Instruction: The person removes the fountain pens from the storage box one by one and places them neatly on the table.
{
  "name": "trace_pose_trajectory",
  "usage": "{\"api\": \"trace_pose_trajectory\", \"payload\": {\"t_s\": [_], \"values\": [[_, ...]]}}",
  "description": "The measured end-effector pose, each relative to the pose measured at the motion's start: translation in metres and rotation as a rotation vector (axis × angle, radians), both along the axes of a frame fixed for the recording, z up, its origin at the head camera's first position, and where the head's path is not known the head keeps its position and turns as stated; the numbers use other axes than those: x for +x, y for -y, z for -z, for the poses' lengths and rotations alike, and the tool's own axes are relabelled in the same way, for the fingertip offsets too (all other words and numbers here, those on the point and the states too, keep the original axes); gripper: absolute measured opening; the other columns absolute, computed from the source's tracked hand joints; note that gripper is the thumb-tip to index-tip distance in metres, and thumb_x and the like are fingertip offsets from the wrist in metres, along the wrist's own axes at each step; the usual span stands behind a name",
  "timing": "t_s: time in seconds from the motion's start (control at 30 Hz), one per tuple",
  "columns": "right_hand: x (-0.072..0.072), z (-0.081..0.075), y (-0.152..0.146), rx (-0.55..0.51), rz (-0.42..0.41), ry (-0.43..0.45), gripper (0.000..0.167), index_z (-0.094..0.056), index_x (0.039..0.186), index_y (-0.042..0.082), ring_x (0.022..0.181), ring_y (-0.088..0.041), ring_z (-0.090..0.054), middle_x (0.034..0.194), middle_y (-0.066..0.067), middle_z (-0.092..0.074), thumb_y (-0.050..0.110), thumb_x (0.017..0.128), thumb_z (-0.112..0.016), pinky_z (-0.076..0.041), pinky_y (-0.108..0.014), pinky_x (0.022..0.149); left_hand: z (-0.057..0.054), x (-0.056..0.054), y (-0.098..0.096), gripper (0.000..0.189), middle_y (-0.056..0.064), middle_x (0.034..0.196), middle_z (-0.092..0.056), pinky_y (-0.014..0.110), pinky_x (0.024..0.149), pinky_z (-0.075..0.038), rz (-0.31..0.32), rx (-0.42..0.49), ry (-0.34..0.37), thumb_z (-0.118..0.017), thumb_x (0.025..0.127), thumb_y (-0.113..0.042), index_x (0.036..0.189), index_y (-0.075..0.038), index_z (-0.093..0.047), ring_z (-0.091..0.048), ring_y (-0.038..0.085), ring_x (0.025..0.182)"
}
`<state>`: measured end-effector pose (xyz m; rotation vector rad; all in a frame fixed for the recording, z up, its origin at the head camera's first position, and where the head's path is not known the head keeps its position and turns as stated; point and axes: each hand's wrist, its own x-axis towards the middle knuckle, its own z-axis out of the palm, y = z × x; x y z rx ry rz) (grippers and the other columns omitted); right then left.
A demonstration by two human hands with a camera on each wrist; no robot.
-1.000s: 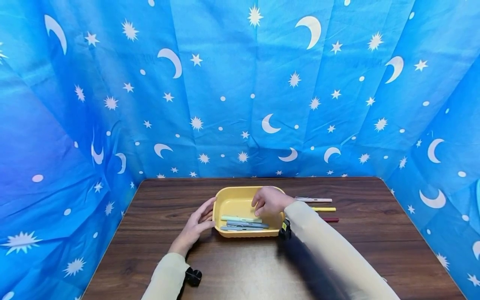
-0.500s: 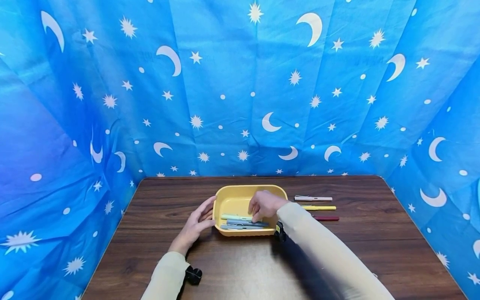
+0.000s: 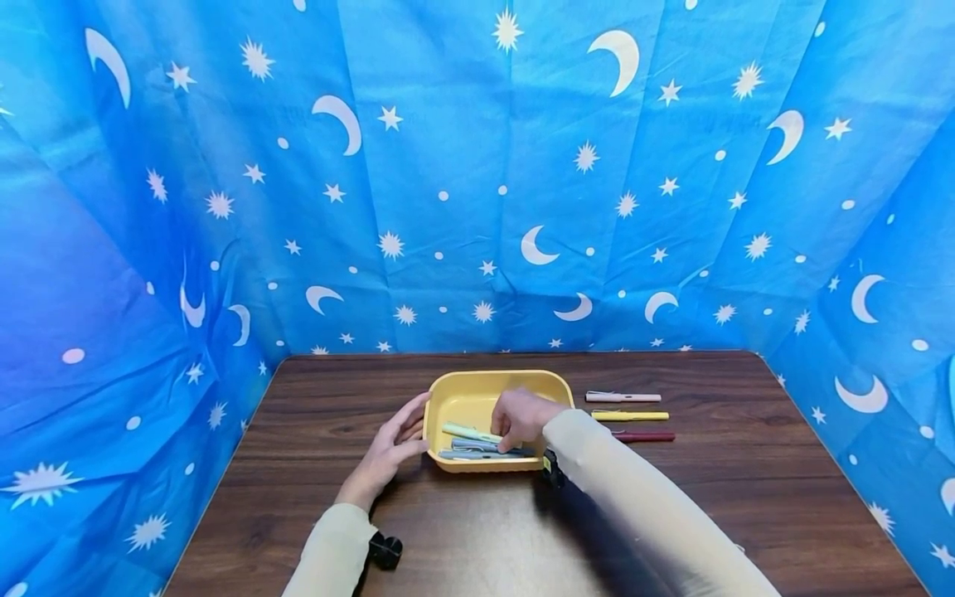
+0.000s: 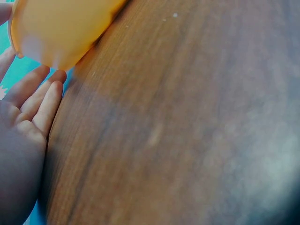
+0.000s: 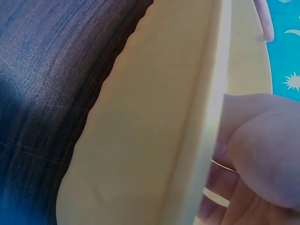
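A yellow plastic tray (image 3: pixel 485 379) sits on the table, with a light green pen (image 3: pixel 468 432) and blue-grey pens (image 3: pixel 466 454) lying near its front wall. My left hand (image 3: pixel 384 452) rests against the tray's left end, thumb and extended fingers touching the wall. In the left wrist view, those fingers (image 4: pixel 44 101) lie along the outside of the yellow wall. My right hand (image 3: pixel 522 416) reaches down into the tray, its fingers bent and their tips among the pens. From the right wrist, the tray wall (image 5: pixel 154 112) hides the fingertips, so any grip on a pen cannot be made out.
To the right of the tray, a pale pink pen (image 3: pixel 623 398), a yellow pen (image 3: pixel 630 415) and a dark red pen (image 3: pixel 647 436) lie roughly parallel on the dark wooden table (image 3: pixel 477 531). A blue cloth (image 3: pixel 462 166) with moons and stars hangs behind.
My right hand has moved left and towards the tray's front wall, down among the pens. The light green pen now lies at more of a slant. My left hand stays in place.
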<state>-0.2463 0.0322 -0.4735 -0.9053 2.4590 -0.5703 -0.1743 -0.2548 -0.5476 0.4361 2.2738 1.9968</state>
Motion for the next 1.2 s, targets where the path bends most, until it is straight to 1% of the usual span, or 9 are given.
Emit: {"api": "trace_pose_trajectory", "payload": {"t_s": [0.07,0.2,0.3,0.4,0.5,0.67,0.83,1.07,1.2], "values": [[0.001,0.000,0.000,0.001,-0.004,0.001,0.014,-0.076,0.079,0.015,0.076,-0.003,-0.061,0.078,0.010,-0.071,0.013,0.085,-0.089,-0.056,-0.024,0.073,0.000,0.000,0.000,0.075,0.020,0.167,-0.037,0.019,0.114,-0.041,-0.001,-0.001,0.005,-0.065,0.097,0.000,0.165,-0.015,-0.036,-0.038,0.040,0.152],[0.003,-0.002,0.000,0.002,-0.018,-0.019,0.016,-0.074,0.078,0.014,0.076,-0.004,-0.060,0.077,0.010,-0.070,0.013,0.087,-0.087,-0.055,-0.024,0.073,0.000,0.000,0.000,0.075,0.021,0.166,-0.038,0.019,0.114,-0.041,-0.006,-0.007,0.005,-0.064,0.097,-0.001,0.165,-0.016,-0.036,-0.039,0.041,0.151],[0.004,-0.004,-0.002,-0.002,-0.018,-0.039,0.012,-0.076,0.081,0.013,0.078,-0.005,-0.061,0.079,0.008,-0.072,0.013,0.088,-0.086,-0.057,-0.026,0.076,0.000,0.001,0.000,0.076,0.021,0.165,-0.039,0.020,0.114,-0.042,-0.007,-0.005,0.003,-0.065,0.096,-0.002,0.165,-0.015,-0.036,-0.040,0.042,0.150],[0.003,-0.004,-0.005,-0.020,-0.012,-0.054,0.007,-0.080,0.087,0.013,0.082,-0.006,-0.067,0.085,0.006,-0.076,0.012,0.088,-0.086,-0.059,-0.028,0.079,-0.001,0.002,0.000,0.076,0.019,0.166,-0.039,0.022,0.115,-0.042,-0.010,-0.007,0.013,-0.066,0.096,-0.003,0.165,-0.017,-0.036,-0.041,0.040,0.150],[0.002,-0.003,-0.009,-0.043,-0.023,-0.069,0.004,-0.081,0.089,0.011,0.086,-0.008,-0.071,0.087,0.005,-0.078,0.012,0.089,-0.085,-0.061,-0.028,0.080,-0.002,0.001,0.000,0.076,0.018,0.166,-0.039,0.023,0.116,-0.042,-0.005,-0.007,0.018,-0.066,0.097,-0.004,0.165,-0.019,-0.036,-0.041,0.039,0.151],[0.000,-0.002,-0.016,-0.089,-0.042,-0.089,0.004,-0.081,0.088,0.008,0.081,-0.006,-0.068,0.084,0.005,-0.077,0.011,0.089,-0.085,-0.059,-0.025,0.076,0.000,0.001,0.000,0.075,0.020,0.167,-0.037,0.017,0.113,-0.041,0.012,0.009,0.004,-0.065,0.097,-0.002,0.165,-0.016,-0.035,-0.039,0.041,0.151],[-0.004,-0.001,-0.023,-0.151,-0.051,-0.114,0.003,-0.082,0.091,0.008,0.076,-0.002,-0.064,0.082,0.006,-0.076,0.010,0.089,-0.084,-0.057,-0.023,0.072,0.001,0.000,0.000,0.074,0.020,0.167,-0.037,0.017,0.113,-0.041,0.012,0.005,0.003,-0.065,0.098,-0.003,0.165,-0.015,-0.035,-0.039,0.041,0.151],[0.000,-0.012,-0.032,-0.260,-0.020,-0.073,0.005,-0.084,0.096,0.009,0.076,-0.004,-0.066,0.085,0.005,-0.077,0.009,0.091,-0.083,-0.059,-0.024,0.071,0.001,0.000,0.000,0.075,0.019,0.167,-0.036,0.016,0.112,-0.042,0.017,0.017,0.014,-0.064,0.098,-0.001,0.165,-0.016,-0.034,-0.038,0.040,0.152],[0.001,-0.017,-0.037,-0.294,0.004,-0.093,0.006,-0.084,0.097,0.010,0.078,-0.003,-0.066,0.087,0.006,-0.078,0.013,0.091,-0.083,-0.059,-0.022,0.073,0.000,0.000,-0.001,0.075,0.019,0.167,-0.037,0.016,0.112,-0.042,0.010,0.009,0.015,-0.063,0.098,0.001,0.165,-0.016,-0.034,-0.038,0.040,0.152]]}}
